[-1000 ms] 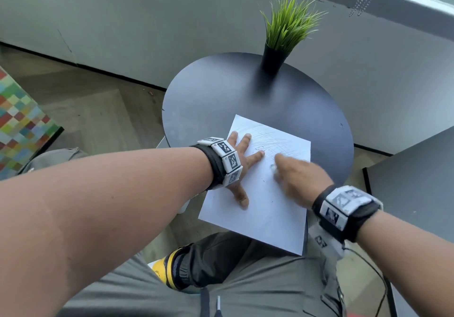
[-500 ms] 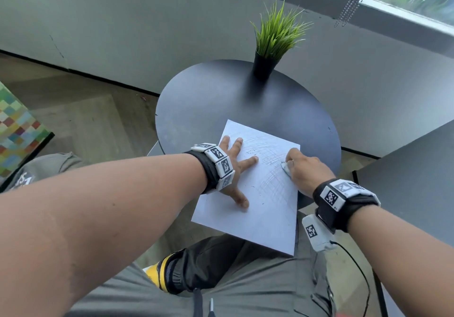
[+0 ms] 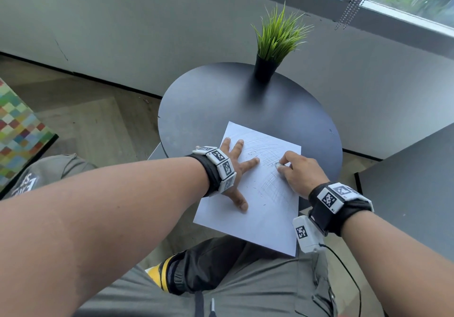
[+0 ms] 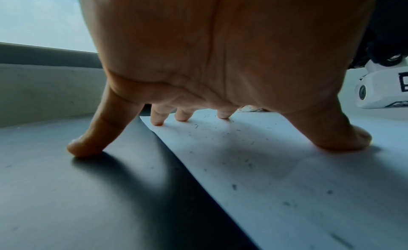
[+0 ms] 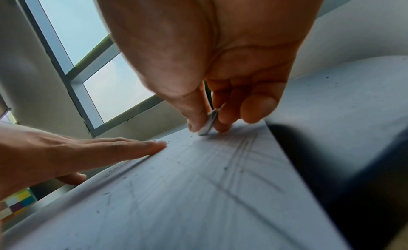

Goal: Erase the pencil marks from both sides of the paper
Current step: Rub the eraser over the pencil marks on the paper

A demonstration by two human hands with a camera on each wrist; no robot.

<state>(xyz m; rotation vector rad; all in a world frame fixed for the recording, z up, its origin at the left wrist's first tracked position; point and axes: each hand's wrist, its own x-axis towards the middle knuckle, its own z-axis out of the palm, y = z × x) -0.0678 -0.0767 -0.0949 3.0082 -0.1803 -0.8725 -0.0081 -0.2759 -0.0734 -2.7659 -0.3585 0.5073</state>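
White paper (image 3: pixel 265 208), one sheet, lies on the near part of a round black table (image 3: pixel 208 110), its near edge hanging past the rim over the person's lap. Faint pencil marks (image 3: pixel 272 169) cross the far and right-hand part of the sheet, some curved, some in a grid of straight lines, and small dark crumbs are scattered over the surface.

Two hands are at work, a little apart. The left hand (image 3: pixel 233 169) is spread flat with straight fingers, holding the sheet down along its left side; from the left wrist view the little finger rests on the bare table just off the paper's edge while the thumb and the other three fingertips press on the sheet. The right hand (image 3: pixel 299 171) is closed round one small pale eraser (image 5: pixel 207 126), pinched between thumb and fingertips, its lower end touching the paper among the pencil lines near the right edge.

One potted plant (image 3: pixel 277 44), green grass in a black pot, stands at the far rim of the table, well apart from the sheet. Each wrist wears a black band with white marker blocks. A second dark surface (image 3: pixel 412 194) sits to the right, and a multicoloured checked cushion (image 3: pixel 17 130) on the left of the wooden floor.
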